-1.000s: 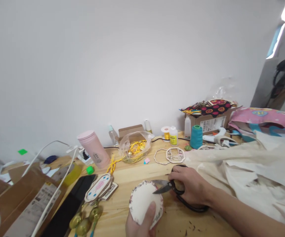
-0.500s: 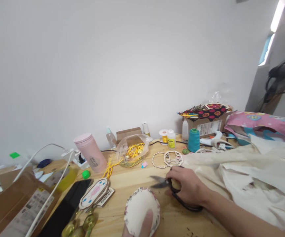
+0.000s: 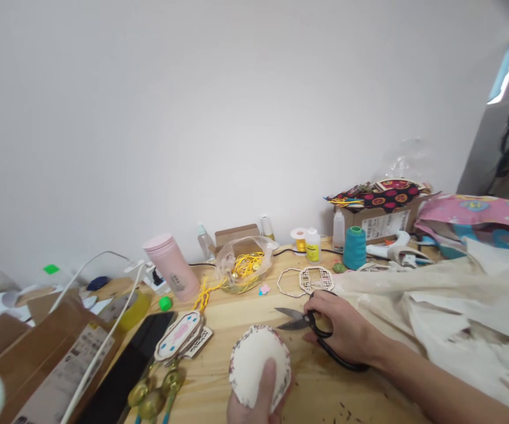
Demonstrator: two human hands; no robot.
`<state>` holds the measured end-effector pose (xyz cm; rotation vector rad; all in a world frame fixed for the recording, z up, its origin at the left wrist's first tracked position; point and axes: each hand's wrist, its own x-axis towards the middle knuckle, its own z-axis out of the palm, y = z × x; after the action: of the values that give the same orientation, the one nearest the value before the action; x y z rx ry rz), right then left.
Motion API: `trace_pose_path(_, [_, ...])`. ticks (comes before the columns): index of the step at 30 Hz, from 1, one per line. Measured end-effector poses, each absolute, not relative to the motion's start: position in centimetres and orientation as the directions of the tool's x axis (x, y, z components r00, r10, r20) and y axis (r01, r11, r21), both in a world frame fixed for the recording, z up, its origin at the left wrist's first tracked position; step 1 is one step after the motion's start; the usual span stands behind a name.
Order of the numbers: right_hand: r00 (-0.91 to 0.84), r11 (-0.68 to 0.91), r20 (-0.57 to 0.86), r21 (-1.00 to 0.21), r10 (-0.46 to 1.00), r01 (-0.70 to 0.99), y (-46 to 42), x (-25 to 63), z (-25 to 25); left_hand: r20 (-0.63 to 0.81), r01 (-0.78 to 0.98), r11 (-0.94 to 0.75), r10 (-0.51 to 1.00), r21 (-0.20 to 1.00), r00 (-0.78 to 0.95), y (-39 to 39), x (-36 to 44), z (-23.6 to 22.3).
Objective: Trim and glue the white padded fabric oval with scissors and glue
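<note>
My left hand (image 3: pixel 260 400) grips a white rounded piece (image 3: pixel 254 359) with a patterned, scalloped edge, thumb pressed on its pale face; whether it is cloth or paper I cannot tell. To its right, my right hand (image 3: pixel 340 327) is wrapped round the black handles of a pair of scissors (image 3: pixel 296 321). The blades are parted and point left, just above and apart from the white piece's upper right edge. Beyond the scissors lie a wooden lattice piece (image 3: pixel 316 279) and a thin wooden outline frame (image 3: pixel 286 284). Small dark scraps dot the table below my right hand.
On the left are a cardboard box (image 3: pixel 60 365), black phone (image 3: pixel 126 368), gold bells (image 3: pixel 152 397), flat ornaments (image 3: pixel 179 335) and pink tumbler (image 3: pixel 172 268). A bag of yellow cord (image 3: pixel 245 265), glue bottle (image 3: pixel 313 246) and teal thread spool (image 3: pixel 354 248) stand behind. White cloth (image 3: pixel 452 312) covers the right.
The view has shifted, so the table items sit further right. The scissor blades are parted wider, and more of my left hand and the white piece shows.
</note>
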<state>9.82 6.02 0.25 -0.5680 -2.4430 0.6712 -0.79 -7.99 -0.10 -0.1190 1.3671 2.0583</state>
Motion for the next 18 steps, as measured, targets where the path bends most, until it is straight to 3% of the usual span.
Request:
trace_pose_path(6, [-0.837, 0.835, 0.321, -0.487, 0.444, 0.256, 5.1, 9.9, 0.9, -0.379, -0.535, -0.264, 0.468, 0.802, -0.799, -8.1, -0.8, -0.5])
trace_pose_path(14, [-0.829, 0.856, 0.329, -0.421, 0.453, 0.301, 5.0, 9.8, 0.7, -0.358, -0.460, -0.189, 0.405, 0.867, -0.841, -7.9, -0.9, -0.9])
trace_pose_path(18, [-0.829, 0.867, 0.328, -0.378, 0.453, 0.324, 4.9, 9.7, 0.5, -0.398, -0.500, -0.228, 0.377, 0.836, -0.837, -7.8, -1.0, -1.1])
